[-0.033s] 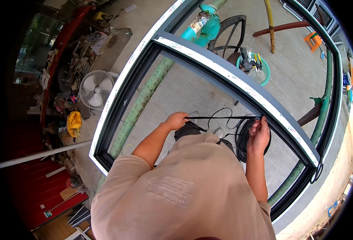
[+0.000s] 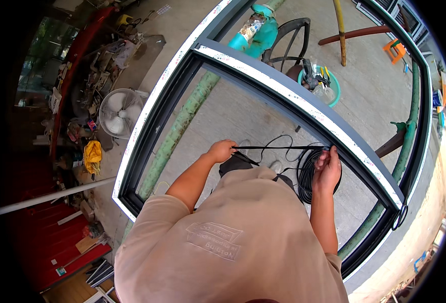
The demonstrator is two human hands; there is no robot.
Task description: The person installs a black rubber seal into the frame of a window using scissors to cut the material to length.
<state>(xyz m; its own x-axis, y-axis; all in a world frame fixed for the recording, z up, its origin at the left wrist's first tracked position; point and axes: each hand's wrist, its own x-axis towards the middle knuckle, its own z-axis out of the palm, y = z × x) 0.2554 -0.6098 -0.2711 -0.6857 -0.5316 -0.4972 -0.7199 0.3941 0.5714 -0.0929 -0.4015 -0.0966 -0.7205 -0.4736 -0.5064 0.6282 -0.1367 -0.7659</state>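
A thin black sealing strip [image 2: 278, 147] runs taut between my two hands. My left hand [image 2: 222, 151] is closed on it, with a loose length trailing below the fingers. At the inner edge of the window frame's crossbar [image 2: 283, 96], my right hand [image 2: 327, 170] pinches the strip's other part, fingertips against the dark groove. How far the strip sits in the groove there is hidden by the fingers. Below and behind my right hand lies a coil of the same black strip [image 2: 305, 177], partly covered by that hand. The large frame [image 2: 147, 121] has dark profiles with white protective film.
Green pipes [image 2: 182, 116] run beneath the frame. Beyond the crossbar are a teal basin [image 2: 338, 88] with tools and a black curved metal piece [image 2: 286, 38]. A fan [image 2: 119, 113] and a yellow bag [image 2: 92, 156] are at left. An orange stool [image 2: 395, 50] stands far right.
The fan's blades have turned. My hands and the strip keep nearly the same place.
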